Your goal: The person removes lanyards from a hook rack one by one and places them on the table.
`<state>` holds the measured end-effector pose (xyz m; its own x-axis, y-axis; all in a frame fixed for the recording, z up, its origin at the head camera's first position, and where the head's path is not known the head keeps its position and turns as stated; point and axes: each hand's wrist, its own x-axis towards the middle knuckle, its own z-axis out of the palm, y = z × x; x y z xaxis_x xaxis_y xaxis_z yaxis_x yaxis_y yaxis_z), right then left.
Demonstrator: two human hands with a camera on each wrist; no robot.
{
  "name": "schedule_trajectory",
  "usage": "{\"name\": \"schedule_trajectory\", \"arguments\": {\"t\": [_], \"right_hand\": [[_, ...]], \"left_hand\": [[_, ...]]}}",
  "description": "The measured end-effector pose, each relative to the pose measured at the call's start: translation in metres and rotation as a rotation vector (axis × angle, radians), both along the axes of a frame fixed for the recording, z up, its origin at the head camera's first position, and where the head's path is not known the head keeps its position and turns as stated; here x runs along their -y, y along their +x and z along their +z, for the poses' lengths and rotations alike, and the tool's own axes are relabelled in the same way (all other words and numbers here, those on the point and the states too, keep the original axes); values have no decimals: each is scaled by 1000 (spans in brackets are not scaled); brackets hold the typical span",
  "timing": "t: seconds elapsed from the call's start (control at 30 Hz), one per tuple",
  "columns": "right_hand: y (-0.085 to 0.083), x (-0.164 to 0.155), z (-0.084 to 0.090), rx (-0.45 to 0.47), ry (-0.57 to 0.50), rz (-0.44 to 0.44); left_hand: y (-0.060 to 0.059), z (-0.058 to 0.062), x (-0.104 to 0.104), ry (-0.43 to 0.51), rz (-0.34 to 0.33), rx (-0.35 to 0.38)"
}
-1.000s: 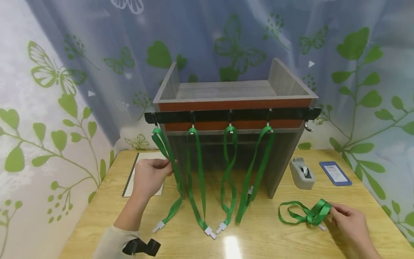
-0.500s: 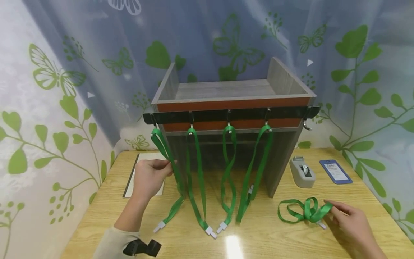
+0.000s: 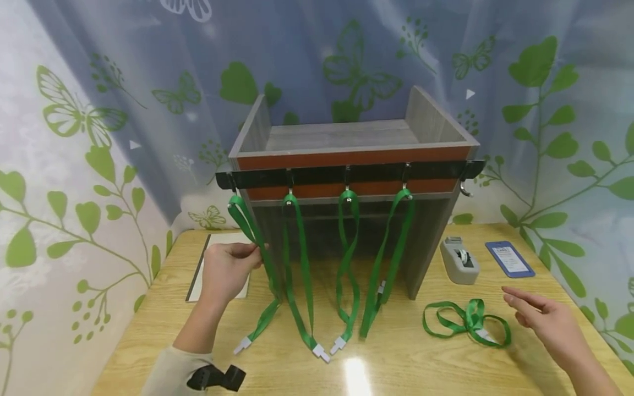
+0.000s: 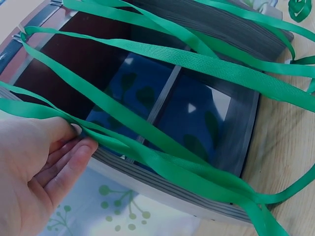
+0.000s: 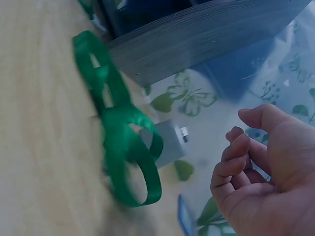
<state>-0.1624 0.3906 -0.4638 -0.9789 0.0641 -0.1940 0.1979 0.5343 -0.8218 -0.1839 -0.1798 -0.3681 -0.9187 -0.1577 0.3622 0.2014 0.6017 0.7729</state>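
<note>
Hung lanyard and bundled lanyard, both green, head view.
The former slanted down at 8 o'clock, pinched by the left hand, its white clip at 7 o'clock. The latter lay looped on the tabletop at 4 o'clock.

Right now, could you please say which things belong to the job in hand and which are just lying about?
Job, likely:
leftmost hanging lanyard, held by the left hand
three other hanging lanyards
bundled lanyard near the right hand
black hook rail

Apparently lying about:
tape dispenser
blue card holder
notebook
</note>
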Motion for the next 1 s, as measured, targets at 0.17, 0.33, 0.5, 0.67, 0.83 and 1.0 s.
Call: {"name": "schedule_trajectory", "arguments": {"t": [0.17, 0.33, 0.5, 0.67, 0.83, 1.0], "right_hand": [[-3, 6, 16, -47, 2, -2], [-5, 19, 33, -93, 19, 31], [-5, 30, 43, -141, 41, 46], [-6, 42, 50, -171, 56, 66], [-6, 56, 60, -179, 45, 73], [-5, 68, 68, -192, 54, 83]], "left_hand": [[0, -1, 0, -5, 1, 2], [-1, -1, 1, -21, 6, -21], [-1, -1, 0, -27, 10, -20], [-1, -2, 1, -22, 10, -34], [-1, -1, 1, -36, 13, -48], [-1, -1, -1, -24, 7, -36]]}}
